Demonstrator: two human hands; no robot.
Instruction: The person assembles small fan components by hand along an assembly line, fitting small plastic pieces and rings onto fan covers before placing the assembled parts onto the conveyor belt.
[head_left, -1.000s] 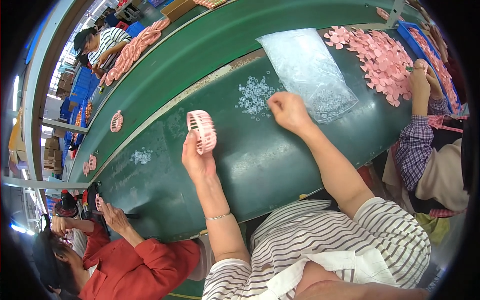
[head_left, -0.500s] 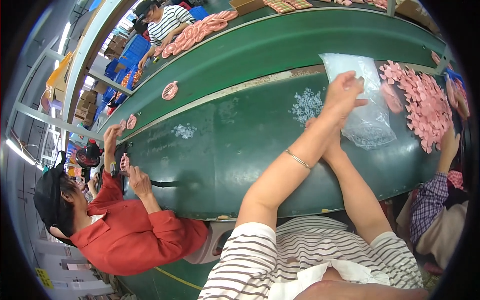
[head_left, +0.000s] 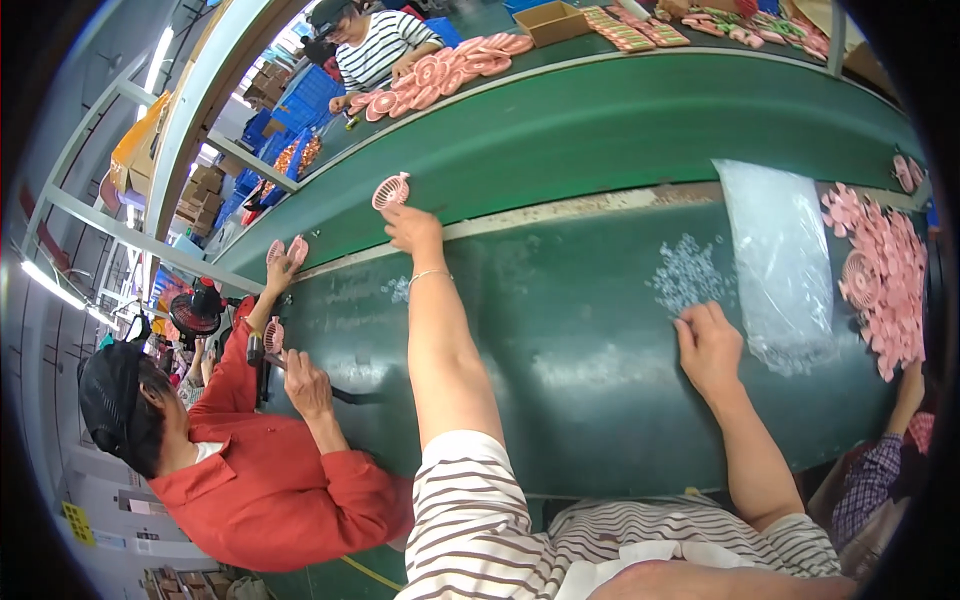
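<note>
My left hand (head_left: 413, 228) reaches far forward to the green belt. Its fingers are closed on the near edge of a round, slatted pink fan cover (head_left: 390, 191). At the near edge of a pile of small clear rings (head_left: 688, 272) rests my right hand (head_left: 710, 345), fingers curled and pressed together. Whatever its fingertips may hold is too small to make out. Just right of the rings lies a clear plastic bag (head_left: 780, 260) with more small clear pieces at its near end.
Beyond the bag is a heap of pink parts (head_left: 885, 270), with a slatted round one on it. A smaller ring pile (head_left: 397, 289) lies behind my left forearm. At left, a co-worker in red (head_left: 270, 480) handles pink parts. Another person (head_left: 380, 50) works across the belt.
My left hand has swung left from above the bag to the fan cover, uncrossing my arms. A blurred pink piece beside the bag is gone from there. The view has shifted.
</note>
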